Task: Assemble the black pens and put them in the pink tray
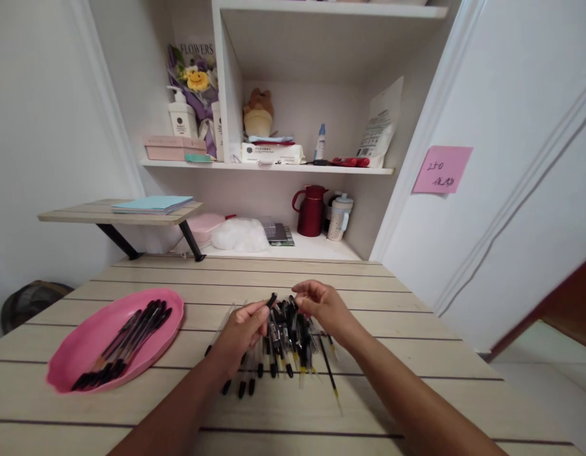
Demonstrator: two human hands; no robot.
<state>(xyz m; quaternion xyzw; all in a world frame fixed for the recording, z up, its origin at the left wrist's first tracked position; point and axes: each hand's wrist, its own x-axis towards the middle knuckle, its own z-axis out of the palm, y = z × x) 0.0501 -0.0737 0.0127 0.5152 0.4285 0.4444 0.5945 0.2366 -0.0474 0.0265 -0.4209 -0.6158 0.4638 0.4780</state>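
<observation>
My left hand (pixel 243 329) is closed around a pen (pixel 273 299), whose black end sticks up past the thumb and fingertips. To its right, my right hand (pixel 327 307) is curled over the far side of a pile of pen parts (pixel 286 339). Its thumb and fingertips come close together beside black pieces, and what they hold is too small to make out. The pile mixes clear barrels, black caps and ink refills. One black refill (pixel 331 370) with a yellowish end lies out toward the front.
At the left, a pink scalloped tray (pixel 167 335) holds several black-capped pens (pixel 126 345). Behind it stands a small raised shelf (pixel 74 212) with blue paper (pixel 153 204) on it. A red jug (pixel 312 210) and a light cup (pixel 339 218) stand in the cabinet behind the slatted table (pixel 416 342).
</observation>
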